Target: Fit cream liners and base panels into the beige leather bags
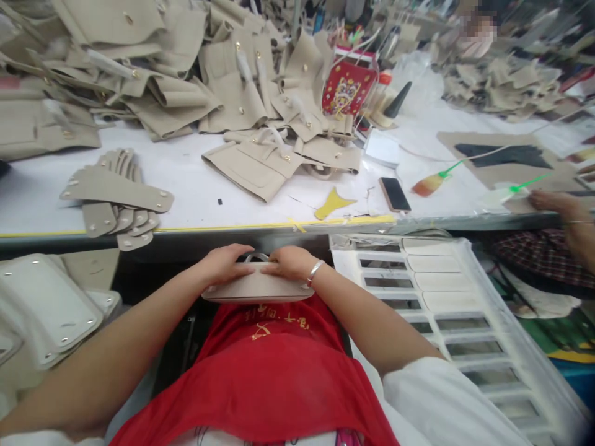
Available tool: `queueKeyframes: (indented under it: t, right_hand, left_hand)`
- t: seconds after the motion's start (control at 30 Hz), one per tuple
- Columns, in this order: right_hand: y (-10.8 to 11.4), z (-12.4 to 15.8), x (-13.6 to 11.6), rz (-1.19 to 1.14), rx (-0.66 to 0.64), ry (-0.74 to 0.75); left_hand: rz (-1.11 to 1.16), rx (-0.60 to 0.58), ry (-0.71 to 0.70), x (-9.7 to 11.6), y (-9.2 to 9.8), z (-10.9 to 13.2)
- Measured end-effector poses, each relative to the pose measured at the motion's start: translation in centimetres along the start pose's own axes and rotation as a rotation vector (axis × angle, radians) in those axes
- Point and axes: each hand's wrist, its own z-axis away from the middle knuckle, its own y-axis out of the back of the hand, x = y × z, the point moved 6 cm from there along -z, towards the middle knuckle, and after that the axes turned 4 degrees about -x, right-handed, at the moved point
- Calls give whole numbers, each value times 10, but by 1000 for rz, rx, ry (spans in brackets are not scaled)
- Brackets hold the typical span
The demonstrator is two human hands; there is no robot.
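Observation:
A beige leather bag piece (258, 288) rests at my lap against a red apron (279, 371). Its small loop handle (256, 256) shows between my hands, and its lower edge curves along a dark line. My left hand (227, 264) grips the upper left of the piece, thumb on the near face and fingers over the far side. From the right, my right hand (292, 265) grips it the same way, a silver bracelet on its wrist. The thumbs point at each other near the middle. The far side of the piece is hidden.
Beige bag parts (251, 164) heap along the white table (195, 186); a stack of strap-like panels (116, 192) lies left. A phone (395, 194) and yellow template (333, 204) lie near the edge. A slatted white rack (427, 285) stands right, beside another person's hand (551, 200).

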Motion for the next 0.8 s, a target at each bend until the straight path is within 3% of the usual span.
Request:
queueKeyframes:
  t: [0.07,0.2,0.27,0.33,0.43,0.5,0.6,0.67,0.73,0.8]
  right_hand:
    - [1,7,2,30,13,-15]
    - [-4,41,31,80,57,-101]
    - [-7,49,33,95,104,-120]
    - [-10,48,19,85,139,-114]
    - [-14,39,-5,8,189,-87]
    - [-14,39,-2,-65,277,-43]
    - [-26,60,42,-397,396,-15]
    - [-53,80,85,-793,419,-190]
    - [-92,93,113,-1104,365,-399]
    - [-127,89,114,-1382,209,-439]
  left_hand:
    - [-34,-22,17,2,1,3]
    - [-41,-37,108,-25,0,28]
    - [-71,-25,114,-29,0,32]
    - [-124,-8,77,-18,1,24]
    - [-190,-11,-19,18,-5,6]
    - [-241,2,-81,41,-14,-2]
    - [-283,76,-137,63,-34,-11]
    - [-302,79,-205,79,-52,-17]
    - [-353,106,-281,101,-67,-22]
    - [-386,133,-335,123,-77,-28]
